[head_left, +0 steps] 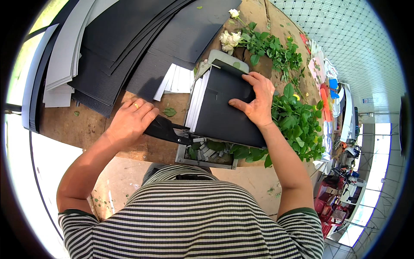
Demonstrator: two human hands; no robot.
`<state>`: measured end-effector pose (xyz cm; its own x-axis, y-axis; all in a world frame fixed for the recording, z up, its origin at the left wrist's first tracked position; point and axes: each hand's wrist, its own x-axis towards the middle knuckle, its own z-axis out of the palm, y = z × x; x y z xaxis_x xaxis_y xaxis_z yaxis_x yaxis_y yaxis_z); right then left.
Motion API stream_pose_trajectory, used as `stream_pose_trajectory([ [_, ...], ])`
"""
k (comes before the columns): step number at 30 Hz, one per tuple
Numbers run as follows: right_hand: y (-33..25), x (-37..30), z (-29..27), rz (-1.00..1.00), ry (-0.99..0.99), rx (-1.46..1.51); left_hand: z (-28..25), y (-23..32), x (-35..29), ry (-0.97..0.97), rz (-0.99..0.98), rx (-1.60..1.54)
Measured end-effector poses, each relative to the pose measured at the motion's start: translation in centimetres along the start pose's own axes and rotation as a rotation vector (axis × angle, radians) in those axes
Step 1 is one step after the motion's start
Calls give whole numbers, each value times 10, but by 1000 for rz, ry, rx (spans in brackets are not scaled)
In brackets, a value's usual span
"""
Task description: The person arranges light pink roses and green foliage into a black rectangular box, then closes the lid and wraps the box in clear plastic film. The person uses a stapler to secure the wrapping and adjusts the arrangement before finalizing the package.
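Observation:
My left hand (134, 115), a ring on one finger, is closed round a black lever handle (166, 131). The lever reaches the near left corner of a metal device (188, 103), perhaps a cutter. A black corrugated sheet (222, 101) lies on the device, with white strips (200, 101) along its left side. My right hand (258, 97) rests on the sheet's right part, thumb and fingers spread. Just below the lever, a metal tray (181, 157) at the table's near edge contains small grey offcuts (211, 152) and leaves.
Black corrugated sheets (116, 43) lie stacked at the far left, with white sheets (64, 60) beside them. White strips (179, 77) lie behind the lever. White roses (230, 40) and leafy stems (297, 125) spread across the wooden table (60, 123) to the right.

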<state>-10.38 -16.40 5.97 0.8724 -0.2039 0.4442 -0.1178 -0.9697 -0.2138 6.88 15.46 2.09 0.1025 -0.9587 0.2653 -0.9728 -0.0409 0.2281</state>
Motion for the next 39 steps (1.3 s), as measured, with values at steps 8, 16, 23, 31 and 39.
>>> stream_pose_trajectory([
  [8, -1, -2, 8, -7, 131, -32, -5, 52, 77, 336, -420, -1354],
  [16, 4, -7, -3, 125, 306, 382, 32, 88, 177, 124, -531, -1403],
  [23, -26, -44, -22, 386, -7, 865, 31, 113, 181, 7, -216, -1032],
  [31, 63, -99, -126, 708, -233, 967, 23, 115, 185, -240, 115, -144],
  [39, 86, -121, -146, 606, -756, 402, 26, 114, 191, -248, 98, -34],
])
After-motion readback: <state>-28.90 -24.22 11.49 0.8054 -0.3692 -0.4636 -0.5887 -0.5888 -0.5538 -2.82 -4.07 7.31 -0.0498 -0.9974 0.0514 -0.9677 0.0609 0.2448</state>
